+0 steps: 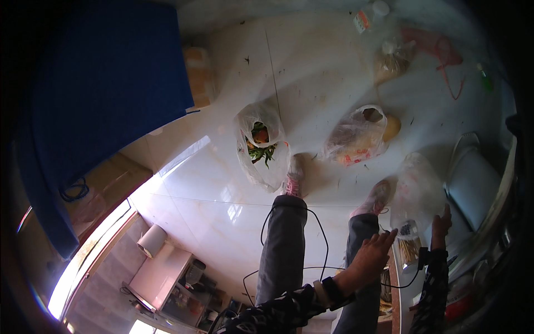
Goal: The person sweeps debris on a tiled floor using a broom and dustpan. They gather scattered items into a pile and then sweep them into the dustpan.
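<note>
A translucent plastic bag [417, 192] stands puffed up before me at the right. My right hand [441, 223] is at its lower right edge, fingers mostly curled, seemingly gripping the film. My left hand [373, 252] reaches in from the left, fingertips at or beside the bag's lower left edge; whether they pinch it cannot be told. Just below the bag is a clear container [409, 252] with thin brown sticks. A white plastic bag [267, 167] of green leafy vegetables and something reddish lies by my left shoe [295, 175]. Another bag [354, 137], with red print, lies farther right, beside a round yellowish item [391, 128].
A light blue-grey stool or bin [475, 183] is at the right. Beyond are a tied bag [391, 64], a red bag [438, 48] and a jar [380, 8]. Blue cloth [112, 83] hangs at the left. A black cable [325, 242] crosses my legs. Shelving [183, 300] is at lower left.
</note>
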Demonstrator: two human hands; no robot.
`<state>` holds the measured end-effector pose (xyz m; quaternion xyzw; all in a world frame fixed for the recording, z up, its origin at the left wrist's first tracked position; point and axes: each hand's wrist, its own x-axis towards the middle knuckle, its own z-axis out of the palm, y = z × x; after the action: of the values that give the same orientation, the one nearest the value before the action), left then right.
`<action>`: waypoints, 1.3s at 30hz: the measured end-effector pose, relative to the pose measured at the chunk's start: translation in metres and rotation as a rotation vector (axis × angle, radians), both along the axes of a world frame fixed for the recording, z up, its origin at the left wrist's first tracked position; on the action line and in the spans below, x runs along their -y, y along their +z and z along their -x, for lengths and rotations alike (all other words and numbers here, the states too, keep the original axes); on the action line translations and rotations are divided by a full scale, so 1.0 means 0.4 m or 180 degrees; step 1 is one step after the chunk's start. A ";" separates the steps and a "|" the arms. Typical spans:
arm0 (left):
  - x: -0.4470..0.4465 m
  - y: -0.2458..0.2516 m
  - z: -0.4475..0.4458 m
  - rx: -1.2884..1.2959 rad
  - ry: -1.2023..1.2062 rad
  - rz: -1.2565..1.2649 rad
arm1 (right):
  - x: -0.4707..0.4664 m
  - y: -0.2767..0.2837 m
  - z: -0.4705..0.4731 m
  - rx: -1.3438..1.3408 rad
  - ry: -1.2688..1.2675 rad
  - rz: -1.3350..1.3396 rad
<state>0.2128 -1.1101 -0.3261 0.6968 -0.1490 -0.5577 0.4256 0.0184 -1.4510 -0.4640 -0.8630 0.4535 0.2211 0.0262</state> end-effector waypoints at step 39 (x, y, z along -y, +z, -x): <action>-0.036 -0.056 -0.032 -0.0214 0.1785 -0.0479 | -0.535 0.591 -0.755 0.2778 0.1942 -0.5710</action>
<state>0.2255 -1.0955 -0.3485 0.7215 0.1054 -0.4506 0.5150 0.3204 -1.2370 -0.2275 -0.6097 -0.1633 0.1429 0.7624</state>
